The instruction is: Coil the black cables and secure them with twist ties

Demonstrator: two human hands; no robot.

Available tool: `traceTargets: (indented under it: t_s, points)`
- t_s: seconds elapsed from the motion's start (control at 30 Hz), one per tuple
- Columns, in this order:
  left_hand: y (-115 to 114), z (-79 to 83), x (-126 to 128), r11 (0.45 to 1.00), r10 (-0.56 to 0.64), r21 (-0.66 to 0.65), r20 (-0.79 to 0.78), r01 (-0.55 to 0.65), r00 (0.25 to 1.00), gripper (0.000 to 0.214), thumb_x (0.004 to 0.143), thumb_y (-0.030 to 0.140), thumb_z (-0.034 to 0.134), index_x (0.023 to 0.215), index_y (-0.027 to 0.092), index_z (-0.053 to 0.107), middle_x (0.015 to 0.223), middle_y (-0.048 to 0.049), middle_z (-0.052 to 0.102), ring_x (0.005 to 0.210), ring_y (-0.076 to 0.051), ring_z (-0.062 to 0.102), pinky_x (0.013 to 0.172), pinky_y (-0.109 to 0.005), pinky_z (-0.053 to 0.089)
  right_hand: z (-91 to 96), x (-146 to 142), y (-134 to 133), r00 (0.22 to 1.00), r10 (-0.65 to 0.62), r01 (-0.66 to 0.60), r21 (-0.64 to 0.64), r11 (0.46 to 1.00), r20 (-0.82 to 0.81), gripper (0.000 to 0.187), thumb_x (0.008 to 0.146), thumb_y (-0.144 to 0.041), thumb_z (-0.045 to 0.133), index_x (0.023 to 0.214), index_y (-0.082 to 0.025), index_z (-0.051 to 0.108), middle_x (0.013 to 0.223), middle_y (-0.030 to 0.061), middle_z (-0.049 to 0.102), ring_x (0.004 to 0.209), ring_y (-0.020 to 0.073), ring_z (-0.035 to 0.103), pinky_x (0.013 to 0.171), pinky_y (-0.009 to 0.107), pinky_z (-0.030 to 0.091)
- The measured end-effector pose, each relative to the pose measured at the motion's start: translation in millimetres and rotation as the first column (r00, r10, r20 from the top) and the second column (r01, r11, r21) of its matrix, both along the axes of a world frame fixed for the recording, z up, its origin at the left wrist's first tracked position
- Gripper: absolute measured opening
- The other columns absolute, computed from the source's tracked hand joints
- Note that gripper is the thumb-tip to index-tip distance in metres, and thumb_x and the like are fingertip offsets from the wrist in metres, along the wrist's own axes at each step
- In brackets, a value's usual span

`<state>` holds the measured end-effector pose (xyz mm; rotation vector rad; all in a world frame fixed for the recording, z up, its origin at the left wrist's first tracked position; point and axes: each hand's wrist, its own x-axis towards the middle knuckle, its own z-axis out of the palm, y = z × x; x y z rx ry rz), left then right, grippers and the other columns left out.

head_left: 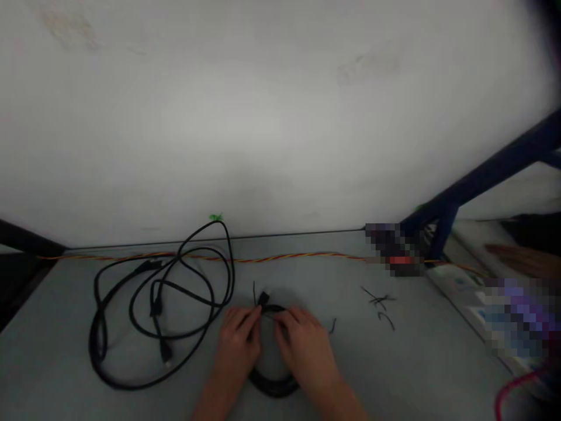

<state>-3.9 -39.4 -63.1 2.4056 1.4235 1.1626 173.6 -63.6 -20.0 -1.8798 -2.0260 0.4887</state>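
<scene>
A black cable wound into a small round coil (275, 388) lies on the grey table in front of me. My left hand (240, 336) grips the coil's upper left side, fingers closed near a black plug (263, 298) that sticks up there. On the upper right side, my right hand (302, 339) has its fingers closed round the same coil. A thin black tie (254, 292) stands up beside the plug; whether the fingertips pinch it I cannot tell. Left of my hands sprawl loosely looped black cables (127, 387) with several plugs, one of them a plug (165, 351) with a metal tip.
Several short black ties (379, 301) lie to the right, and one more tie (333, 326) is close to my right hand. A twisted red-yellow wire (298, 255) runs along the back by the white wall (263, 117). A blue metal brace (491, 169) and another person's hand (521, 260) are at right.
</scene>
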Motion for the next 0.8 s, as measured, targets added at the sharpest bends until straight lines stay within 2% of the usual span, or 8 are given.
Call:
traceTargets:
  t_s: [0.13,0.23,0.37,0.47,0.53,0.57,0.67,0.8]
  points:
    - [0,-0.9,1,1.0,0.008,-0.008,-0.022,-0.008,1.0,0.031,0.1,0.005,0.057,0.117,0.021,0.076,0.094,-0.0065,0.079,0.085,-0.022,0.074,0.08,-0.039,0.064,7.2,10,4,0.948,0.127,-0.11,0.073,0.991,-0.292,0.022,0.103,-0.012,0.06,0.114,-0.023,0.076,0.107,0.0054,0.076,0.102,0.0229,0.072,0.093,0.036,0.057]
    - [1,0.8,2,1.0,0.013,-0.008,-0.036,-0.013,0.999,0.031,0.099,0.005,0.057,0.116,0.021,0.077,0.094,-0.0066,0.079,0.085,-0.022,0.073,0.08,-0.04,0.062,12.1,18,13,0.876,0.243,-0.217,0.109,0.97,-0.416,0.021,0.103,-0.014,0.062,0.115,-0.024,0.076,0.11,0.0045,0.078,0.106,0.0215,0.071,0.098,0.036,0.057]
    - [1,6.2,3,0.999,0.036,-0.012,-0.071,-0.037,0.997,0.028,0.097,0.005,0.06,0.108,0.023,0.078,0.09,-0.0055,0.079,0.084,-0.024,0.071,0.08,-0.045,0.056,9.3,17,33,0.84,0.229,-0.196,0.118,0.973,-0.492,0.018,0.101,-0.018,0.066,0.115,-0.022,0.077,0.105,0.0057,0.079,0.102,0.0204,0.073,0.096,0.034,0.058]
    - [0,8.5,3,0.998,0.053,-0.022,-0.09,-0.055,0.995,0.026,0.095,0.005,0.061,0.1,0.023,0.079,0.085,-0.005,0.077,0.082,-0.025,0.069,0.079,-0.045,0.052,4.0,8,52,0.839,0.202,-0.168,0.113,0.979,-0.505,0.035,0.098,-0.017,0.066,0.133,-0.021,0.07,0.103,0.0055,0.08,0.101,0.0204,0.074,0.1,0.037,0.058]
    - [0,8.1,3,0.998,0.06,-0.025,-0.087,-0.062,0.994,0.025,0.094,0.004,0.061,0.095,0.023,0.078,0.082,-0.0045,0.076,0.081,-0.025,0.069,0.081,-0.045,0.052,1.1,0,63,0.845,0.216,-0.19,0.103,0.976,-0.489,0.051,0.097,-0.015,0.066,0.147,-0.02,0.062,0.102,0.0046,0.08,0.101,0.0205,0.073,0.101,0.038,0.057]
    - [0,7.5,4,0.998,0.062,-0.026,-0.083,-0.065,0.995,0.025,0.093,0.004,0.06,0.091,0.023,0.077,0.081,-0.004,0.075,0.079,-0.024,0.068,0.082,-0.045,0.052,-0.1,-3,67,0.859,0.229,-0.206,0.1,0.973,-0.459,0.053,0.096,-0.014,0.067,0.148,-0.02,0.061,0.101,0.0042,0.08,0.101,0.0208,0.073,0.101,0.038,0.057]
    - [-1,6.0,4,0.997,0.071,-0.027,-0.066,-0.073,0.995,0.025,0.092,0.004,0.059,0.085,0.023,0.073,0.077,-0.0023,0.073,0.077,-0.023,0.069,0.085,-0.045,0.051,-4.2,-11,72,0.914,0.268,-0.246,0.109,0.963,-0.305,0.04,0.095,-0.011,0.069,0.134,-0.022,0.072,0.099,0.0037,0.08,0.105,0.0228,0.071,0.101,0.038,0.055]
    - [-1,6.6,3,0.994,0.105,-0.033,-0.041,-0.106,0.994,0.021,0.094,0.006,0.059,0.088,0.024,0.069,0.075,0.0003,0.072,0.074,-0.021,0.07,0.087,-0.043,0.05,-10.4,-10,70,0.94,0.292,-0.269,0.147,0.952,-0.173,0.017,0.1,-0.014,0.068,0.111,-0.022,0.079,0.102,0.0055,0.079,0.103,0.023,0.069,0.097,0.037,0.055]
